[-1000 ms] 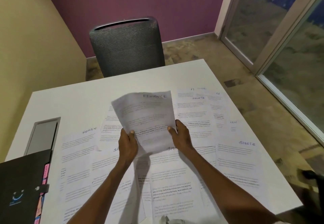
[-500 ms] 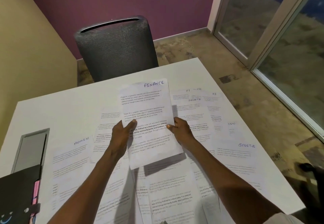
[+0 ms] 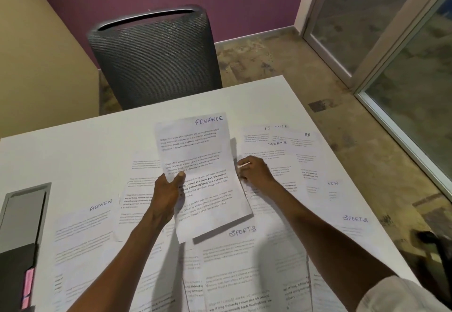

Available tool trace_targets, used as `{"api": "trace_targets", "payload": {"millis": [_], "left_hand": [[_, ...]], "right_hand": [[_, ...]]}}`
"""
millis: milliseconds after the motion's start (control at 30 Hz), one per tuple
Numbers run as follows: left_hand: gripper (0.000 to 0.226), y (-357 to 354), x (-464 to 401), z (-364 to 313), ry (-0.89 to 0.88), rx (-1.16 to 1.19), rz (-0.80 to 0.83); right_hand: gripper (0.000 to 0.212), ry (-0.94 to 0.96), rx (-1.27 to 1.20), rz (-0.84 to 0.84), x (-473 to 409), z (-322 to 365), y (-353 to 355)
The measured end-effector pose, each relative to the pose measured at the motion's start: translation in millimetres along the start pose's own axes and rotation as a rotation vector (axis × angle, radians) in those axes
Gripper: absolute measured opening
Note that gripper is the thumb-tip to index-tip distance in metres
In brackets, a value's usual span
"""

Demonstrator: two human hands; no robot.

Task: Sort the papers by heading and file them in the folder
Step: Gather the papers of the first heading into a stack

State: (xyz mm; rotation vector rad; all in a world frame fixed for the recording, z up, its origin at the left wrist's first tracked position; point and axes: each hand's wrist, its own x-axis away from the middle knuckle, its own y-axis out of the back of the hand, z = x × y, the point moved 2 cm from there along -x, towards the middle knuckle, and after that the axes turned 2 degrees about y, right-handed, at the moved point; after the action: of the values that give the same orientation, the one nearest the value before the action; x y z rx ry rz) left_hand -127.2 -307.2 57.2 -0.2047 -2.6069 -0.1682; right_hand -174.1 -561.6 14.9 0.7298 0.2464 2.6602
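My left hand pinches the left edge of a sheet headed FINANCE and holds it tilted above the table. My right hand sits with curled fingers just beside that sheet's right edge; I cannot make out whether it grips anything. Several printed sheets are spread over the white table: one headed ADMIN at the left, SPORTS sheets at the middle, far right and back right, and an HR sheet. The black folder with pink tabs lies at the lower left.
A grey mesh chair stands behind the table's far edge. A grey cable hatch is set into the table at the left. Glass doors are to the right. A dark object sits on the floor at the right.
The FINANCE sheet has gone from bent and raised to flatter and lower over the table. My right hand has shifted off its right edge while my left keeps its hold.
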Motion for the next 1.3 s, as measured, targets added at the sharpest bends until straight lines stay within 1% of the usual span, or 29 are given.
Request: {"api": "trace_targets", "payload": {"millis": [100, 200, 267, 300, 400, 467, 533, 633, 733, 800, 867, 933, 1000, 1033, 1133, 1200, 1300], "left_hand": [[0.014, 4.6, -11.5, 0.3, 0.015, 0.042, -0.002], [0.028, 12.7, -25.8, 1.1, 0.018, 0.047, -0.013], [0.039, 19.5, -37.1, 2.0, 0.018, 0.023, -0.027], [0.039, 20.9, -41.2, 0.7, 0.019, 0.022, -0.027], [0.022, 23.8, -48.2, -4.1, 0.003, 0.015, -0.04], [0.02, 25.0, -56.4, -3.7, -0.005, 0.004, -0.047], [0.019, 27.3, -63.3, -1.1, 0.0, 0.014, -0.056], [0.022, 31.7, -72.3, 5.4, 0.009, 0.014, -0.073], [0.019, 34.3, -77.2, 12.1, 0.004, 0.018, -0.084], [0.016, 34.8, -77.5, 14.8, 0.001, 0.02, -0.082], [0.015, 35.9, -75.2, 14.8, -0.005, 0.015, -0.086], [0.012, 38.7, -72.6, 14.1, -0.016, 0.013, -0.087], [0.01, 42.0, -69.2, 11.3, -0.03, -0.003, -0.087], [0.009, 43.5, -67.2, 9.6, -0.041, -0.009, -0.087], [0.009, 48.7, -59.6, 4.3, -0.057, -0.015, -0.096], [0.01, 52.5, -53.5, -0.5, -0.08, -0.033, -0.094], [0.014, 61.3, -45.7, -8.4, -0.11, -0.04, -0.101]], "right_hand": [[0.019, 0.059, 0.089, -0.17, -37.8, 11.2, 25.2], [0.025, 0.169, 0.378, -0.21, -79.0, 22.4, 50.6], [0.033, 0.207, 0.57, -0.228, -108.0, 21.4, 63.0], [0.039, 0.207, 0.648, -0.225, -123.4, 18.6, 66.6], [0.058, 0.197, 0.83, -0.175, -145.1, 22.9, 69.6], [0.067, 0.197, 0.937, -0.144, -154.9, 26.5, 69.8], [0.066, 0.205, 1.068, -0.109, -161.7, 25.5, 69.0], [0.057, 0.213, 1.257, -0.044, -172.3, 24.0, 66.1], [0.066, 0.177, 1.333, 0.038, -182.7, 29.3, 63.8], [0.067, 0.136, 1.35, 0.083, -187.6, 33.6, 60.4], [0.06, 0.108, 1.406, 0.11, -190.1, 39.0, 56.2], [0.046, 0.123, 1.485, 0.105, -188.8, 44.5, 52.9], [0.029, 0.176, 1.485, 0.066, -184.9, 47.7, 53.2], [0.022, 0.21, 1.43, 0.034, -184.1, 47.0, 54.4], [0.007, 0.308, 1.147, -0.055, -173.4, 53.7, 55.0], [0.012, 0.347, 0.996, -0.082, -163.3, 69.0, 52.0], [0.013, 0.453, 0.924, -0.133, -151.2, 101.0, 50.2]]}}
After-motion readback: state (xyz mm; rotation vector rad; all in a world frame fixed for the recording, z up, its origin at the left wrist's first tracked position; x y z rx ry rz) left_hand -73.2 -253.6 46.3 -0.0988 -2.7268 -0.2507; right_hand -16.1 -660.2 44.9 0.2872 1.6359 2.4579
